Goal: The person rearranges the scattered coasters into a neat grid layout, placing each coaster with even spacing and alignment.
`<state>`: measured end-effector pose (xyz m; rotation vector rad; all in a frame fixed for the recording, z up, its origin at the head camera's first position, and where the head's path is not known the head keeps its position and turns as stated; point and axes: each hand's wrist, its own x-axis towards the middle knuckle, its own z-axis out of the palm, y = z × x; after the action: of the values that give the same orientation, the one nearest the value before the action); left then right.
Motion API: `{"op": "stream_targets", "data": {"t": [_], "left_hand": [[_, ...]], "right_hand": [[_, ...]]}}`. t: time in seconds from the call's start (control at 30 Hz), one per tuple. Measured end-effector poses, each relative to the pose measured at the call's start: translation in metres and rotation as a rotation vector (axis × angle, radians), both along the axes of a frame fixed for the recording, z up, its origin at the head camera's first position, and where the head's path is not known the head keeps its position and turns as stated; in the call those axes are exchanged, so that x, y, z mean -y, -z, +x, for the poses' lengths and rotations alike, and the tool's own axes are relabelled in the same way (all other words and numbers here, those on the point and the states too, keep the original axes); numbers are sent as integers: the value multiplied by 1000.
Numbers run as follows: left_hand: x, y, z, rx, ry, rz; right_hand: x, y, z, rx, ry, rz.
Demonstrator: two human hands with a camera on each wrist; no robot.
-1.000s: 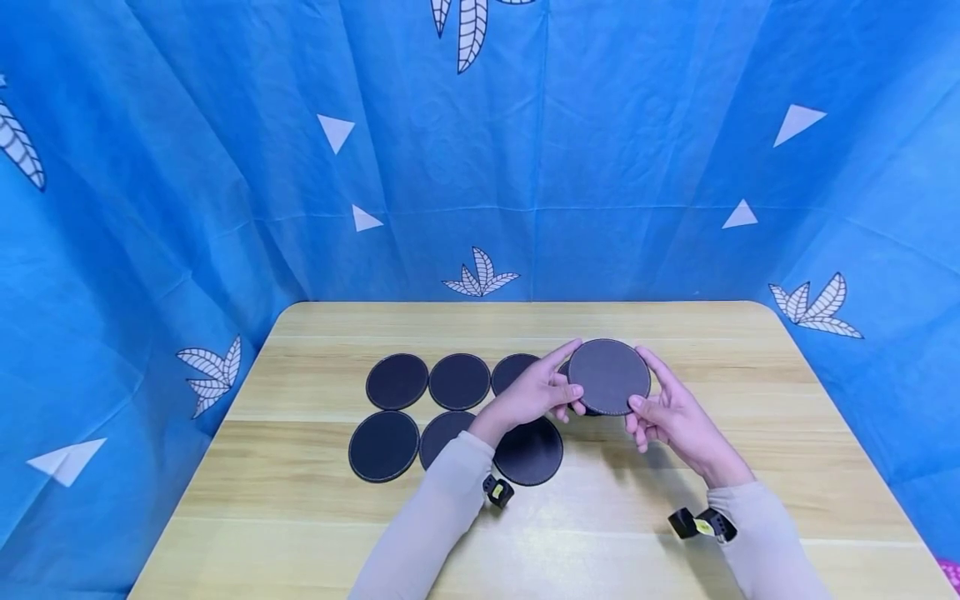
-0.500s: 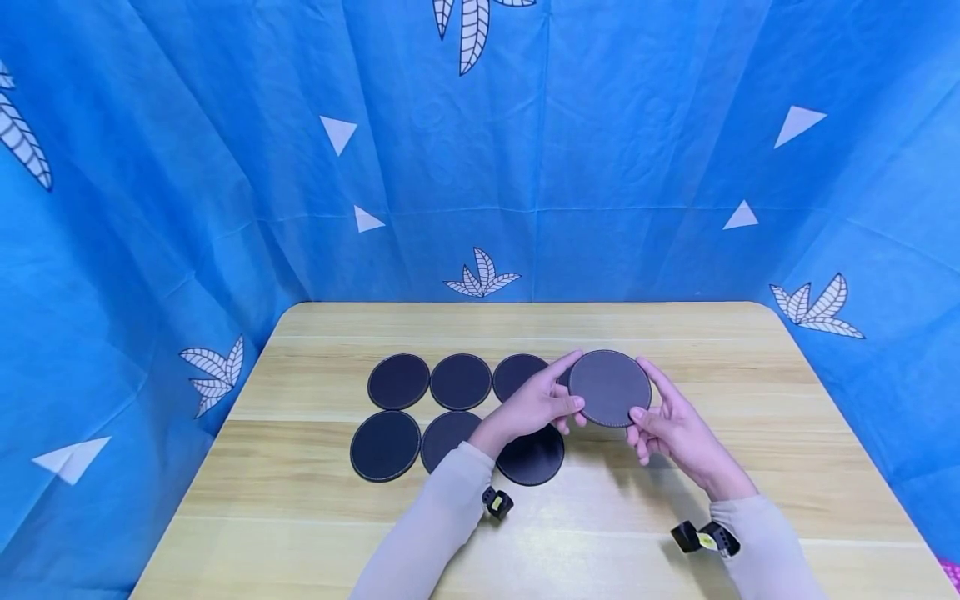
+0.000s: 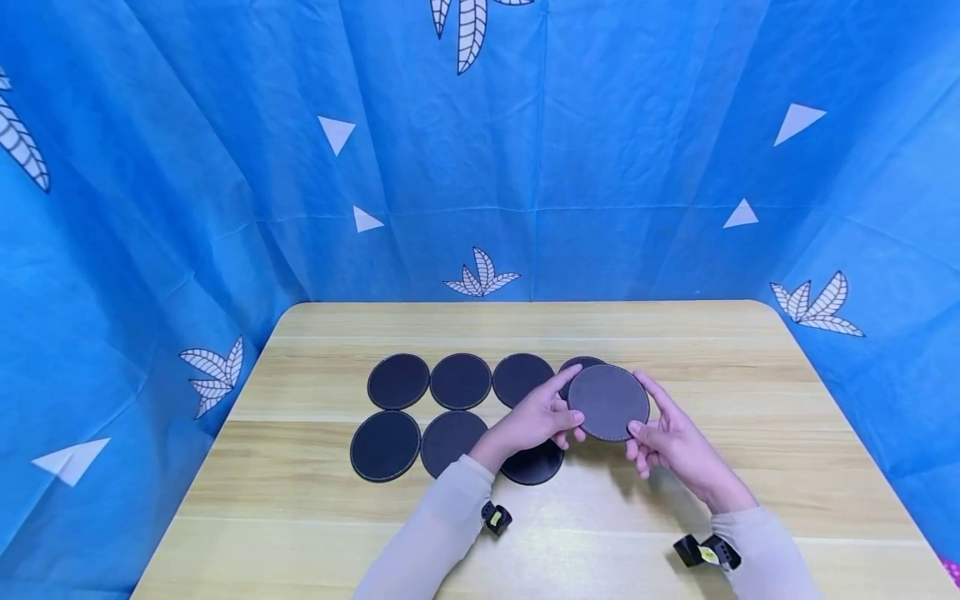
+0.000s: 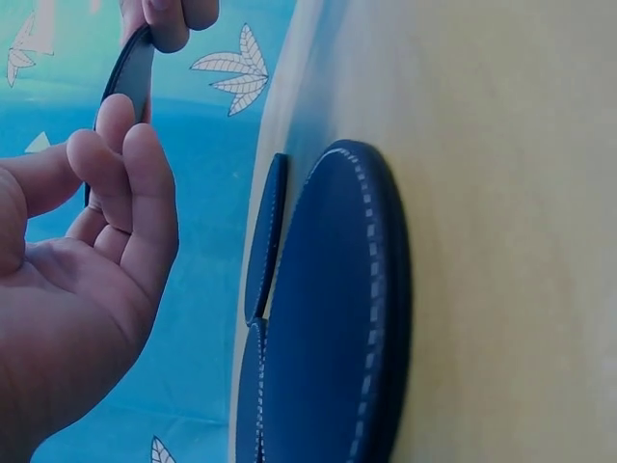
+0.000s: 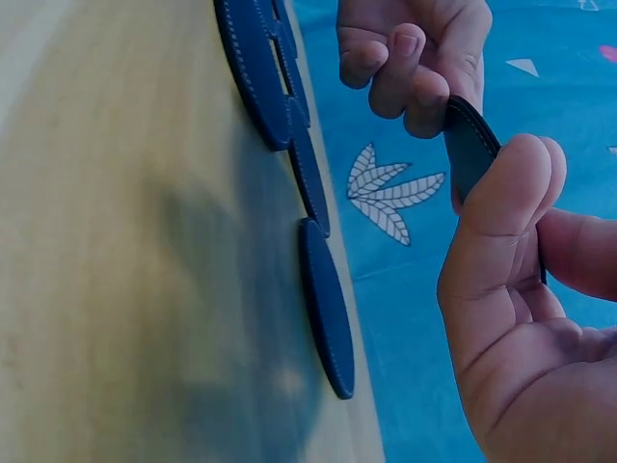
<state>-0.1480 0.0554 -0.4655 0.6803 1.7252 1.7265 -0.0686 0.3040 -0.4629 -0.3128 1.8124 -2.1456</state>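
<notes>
A round dark coaster (image 3: 608, 403) with a stitched edge is held up above the table by both hands. My left hand (image 3: 531, 421) pinches its left edge between thumb and fingers, and my right hand (image 3: 678, 442) pinches the right edge the same way. In both wrist views the held coaster (image 5: 469, 145) shows nearly edge-on, away from the table. Behind it in the head view, another coaster (image 3: 577, 365) lies at the right end of the back row, partly covered. My left hand and forearm overlap the front-row coaster (image 3: 534, 467) below them.
More coasters lie flat in two rows: a back row with a left-end coaster (image 3: 398, 382) and a front row with its own left-end coaster (image 3: 385, 447). They rest on a pale wooden table (image 3: 262, 500). A blue patterned curtain (image 3: 450, 150) hangs behind and at the sides.
Both hands have lowered the held coaster toward the near side, uncovering more of the back-row coaster behind it. The coasters on the table have stayed in place.
</notes>
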Motion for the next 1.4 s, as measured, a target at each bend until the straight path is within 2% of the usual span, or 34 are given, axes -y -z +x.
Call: {"op": "stream_targets", "data": {"t": [0.23, 0.77, 1.1, 1.3, 1.4], "left_hand": [[2, 5, 7, 26, -27, -52], [7, 23, 13, 46, -12, -109], [8, 25, 15, 74, 4, -159], [8, 24, 17, 123, 3, -225], [8, 23, 18, 127, 11, -260]], "right_hand": [[4, 4, 5, 43, 12, 38], [11, 14, 11, 111, 42, 116], [13, 15, 14, 197, 84, 240], [12, 19, 14, 219, 69, 234], [11, 21, 15, 232, 61, 222]]}}
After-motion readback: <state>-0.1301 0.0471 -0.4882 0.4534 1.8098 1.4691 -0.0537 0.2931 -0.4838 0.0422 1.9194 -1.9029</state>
